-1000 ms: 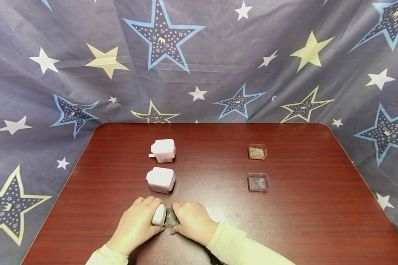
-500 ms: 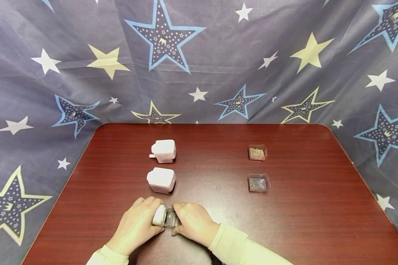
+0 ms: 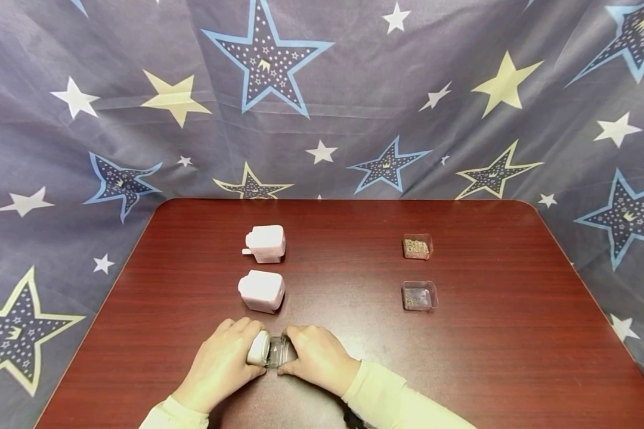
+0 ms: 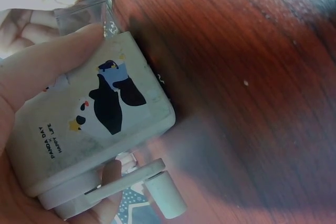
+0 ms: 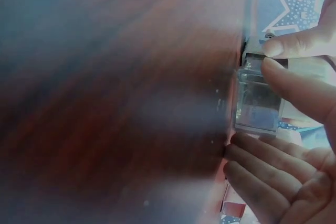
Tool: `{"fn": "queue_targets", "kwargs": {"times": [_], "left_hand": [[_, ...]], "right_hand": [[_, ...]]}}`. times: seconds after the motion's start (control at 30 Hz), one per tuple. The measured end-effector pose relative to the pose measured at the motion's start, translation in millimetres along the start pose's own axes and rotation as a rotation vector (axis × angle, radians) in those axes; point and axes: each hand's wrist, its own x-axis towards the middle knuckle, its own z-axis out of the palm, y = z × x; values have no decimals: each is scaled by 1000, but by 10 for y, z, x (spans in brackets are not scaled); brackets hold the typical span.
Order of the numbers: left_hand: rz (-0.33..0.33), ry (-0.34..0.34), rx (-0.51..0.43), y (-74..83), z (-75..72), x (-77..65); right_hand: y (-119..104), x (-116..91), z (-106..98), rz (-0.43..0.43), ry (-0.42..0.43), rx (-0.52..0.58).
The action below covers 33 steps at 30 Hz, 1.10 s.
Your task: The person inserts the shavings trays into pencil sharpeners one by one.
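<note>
My left hand [image 3: 222, 363] grips a white hand-crank pencil sharpener [image 4: 105, 114] with a panda sticker, its thumb laid across the printed side. The crank handle [image 4: 126, 182] sticks out at the end away from the drawer. Between thumb and fingers, my right hand [image 3: 322, 360] holds the sharpener's clear plastic drawer [image 5: 257, 103], which stands partly out of the body. A few pale bits cling inside the drawer. In the right wrist view, the right fingers [image 5: 268, 161] lie along the drawer's far side, while the left thumb [image 5: 294, 45] shows on the sharpener body.
Two more white sharpeners stand beyond my hands, a nearer one [image 3: 261, 291] and a farther one [image 3: 266, 243]. To the right are two clear drawers: one with tan shavings [image 3: 417, 248], one with a few bits [image 3: 420, 296]. Small crumbs dot the reddish-brown table [image 3: 354, 256].
My right hand has shifted slightly right with the drawer, and more of the clear plastic shows between the hands. The left hand keeps its place on the sharpener.
</note>
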Motion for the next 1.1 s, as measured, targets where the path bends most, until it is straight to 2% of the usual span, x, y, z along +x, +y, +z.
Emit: {"fn": "queue_targets", "kwargs": {"times": [0.23,0.6,0.83,1.1], "left_hand": [[20,-2,1,-12,2,1],[91,8,2,-45,5,4],[103,-7,-7,-41,9,2],[119,-2,0,-37,-9,10]], "right_hand": [[-12,37,14,8,-2,12],[-10,79,53,-13,18,7],[-40,85,84,-19,14,-1],[-75,112,112,-50,48,-10]]}}
